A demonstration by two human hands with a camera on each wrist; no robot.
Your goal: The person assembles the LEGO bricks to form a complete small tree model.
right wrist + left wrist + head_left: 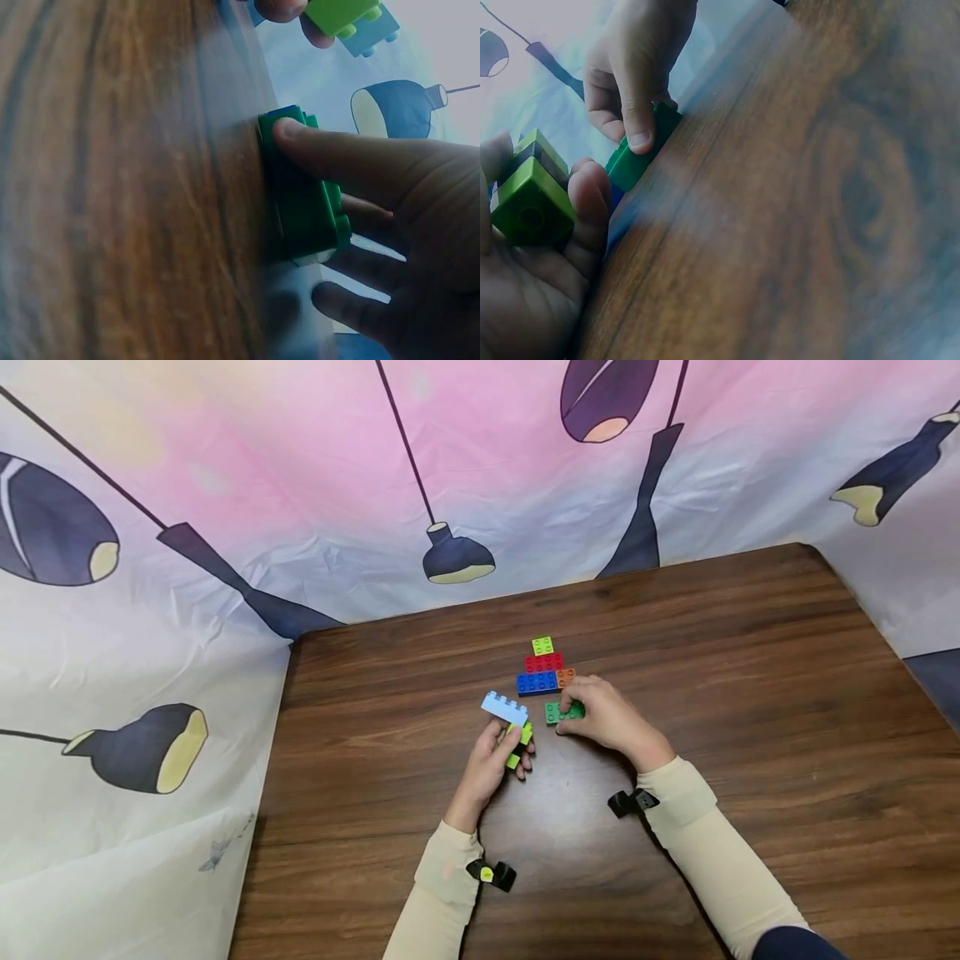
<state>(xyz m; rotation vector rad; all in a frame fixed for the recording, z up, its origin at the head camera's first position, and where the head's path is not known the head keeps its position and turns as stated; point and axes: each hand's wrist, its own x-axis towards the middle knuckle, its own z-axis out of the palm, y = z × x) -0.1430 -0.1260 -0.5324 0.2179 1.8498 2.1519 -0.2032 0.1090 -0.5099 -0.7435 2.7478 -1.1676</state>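
My left hand (480, 772) grips a small joined stack of toy building bricks, held above the table. In it are a light blue brick (504, 708) jutting out at the far end, lime green bricks (531, 202) and a black layer (549, 161) between the lime ones. To the right of that stack, my right hand (615, 722) pinches a green building brick (304, 214), thumb on its near side. The green brick lies studs up, low at the tabletop, and the fingers cover its right part in the head view.
Just beyond the green brick, a blue brick (536, 683) and an orange brick (566, 677) sit side by side. Behind them come a red brick (543, 662) and a lime brick (542, 646). The brown wooden table (712, 635) ends at a printed cloth backdrop (360, 568).
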